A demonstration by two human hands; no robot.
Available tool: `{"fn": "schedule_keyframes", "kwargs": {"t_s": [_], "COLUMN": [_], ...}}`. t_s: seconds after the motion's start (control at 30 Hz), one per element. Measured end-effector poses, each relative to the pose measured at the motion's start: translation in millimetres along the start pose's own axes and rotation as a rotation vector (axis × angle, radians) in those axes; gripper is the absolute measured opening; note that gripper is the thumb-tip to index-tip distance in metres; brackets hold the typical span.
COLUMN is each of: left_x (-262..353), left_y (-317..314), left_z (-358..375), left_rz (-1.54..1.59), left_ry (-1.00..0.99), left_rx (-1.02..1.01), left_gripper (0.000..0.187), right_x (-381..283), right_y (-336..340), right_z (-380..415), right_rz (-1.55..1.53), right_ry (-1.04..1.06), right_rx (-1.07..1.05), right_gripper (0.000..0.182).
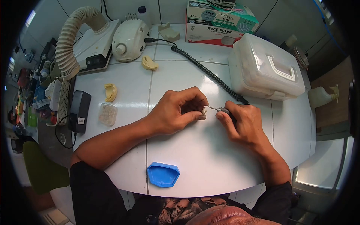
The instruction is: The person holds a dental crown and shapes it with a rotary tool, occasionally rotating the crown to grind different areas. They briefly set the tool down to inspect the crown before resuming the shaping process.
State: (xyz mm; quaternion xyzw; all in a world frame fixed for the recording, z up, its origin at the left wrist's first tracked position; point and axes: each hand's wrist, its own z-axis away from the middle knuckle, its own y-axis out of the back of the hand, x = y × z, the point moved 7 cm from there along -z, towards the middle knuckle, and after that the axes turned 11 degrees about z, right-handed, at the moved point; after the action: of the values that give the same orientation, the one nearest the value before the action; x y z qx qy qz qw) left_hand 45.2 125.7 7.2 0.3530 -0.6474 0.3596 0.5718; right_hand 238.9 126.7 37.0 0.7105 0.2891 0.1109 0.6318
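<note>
Between the thumb and index finger of my left hand (pixel 180 110) is a small pale piece (pixel 204 111), too small to make out in detail. My right hand (pixel 243 122) grips a dark rotary handpiece (pixel 226 111) like a pen. Its thin metal bit points left, its tip close to the pale piece; whether they touch I cannot tell. A coiled black cord (pixel 210 74) runs from near my right hand up to a white control unit (pixel 129 40). Nearer my body, below both hands, lies a blue mould tray (pixel 163 175).
Yellowish dental casts (pixel 149 63) (pixel 110 92) and a small clear box (pixel 108 114) lie left of my hands. A white case (pixel 268 69), mask boxes (pixel 221 26), a ribbed hose (pixel 67 41) and a black power box (pixel 80 111) stand around the white table (pixel 210 161).
</note>
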Motion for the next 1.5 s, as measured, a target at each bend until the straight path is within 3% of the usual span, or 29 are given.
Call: {"fn": "schedule_keyframes", "kwargs": {"t_s": [0.63,0.73,0.93,1.2,1.5], "left_x": [-6,-8,-7,-7,-11], "left_y": [3,4,4,3,4], "left_z": [0,0,0,0,0], "left_rz": [0.025,0.033,0.05,0.007,0.019], "left_ry": [0.092,0.091,0.097,0.059,0.065], "left_rx": [0.024,0.021,0.027,-0.009,-0.008], "left_gripper": [0.019,0.019,0.018,0.014,0.01], "right_x": [0,-3,-27,-32,-32], "right_y": [3,3,20,17,14], "right_z": [3,4,7,14,14], "right_rz": [0.003,0.021,0.067,0.083,0.089], "right_ry": [-0.02,0.037,0.313,0.469,0.499], "right_rx": [0.054,0.084,0.366,0.408,0.348], "right_gripper": [0.047,0.046,0.038,0.038,0.052]}}
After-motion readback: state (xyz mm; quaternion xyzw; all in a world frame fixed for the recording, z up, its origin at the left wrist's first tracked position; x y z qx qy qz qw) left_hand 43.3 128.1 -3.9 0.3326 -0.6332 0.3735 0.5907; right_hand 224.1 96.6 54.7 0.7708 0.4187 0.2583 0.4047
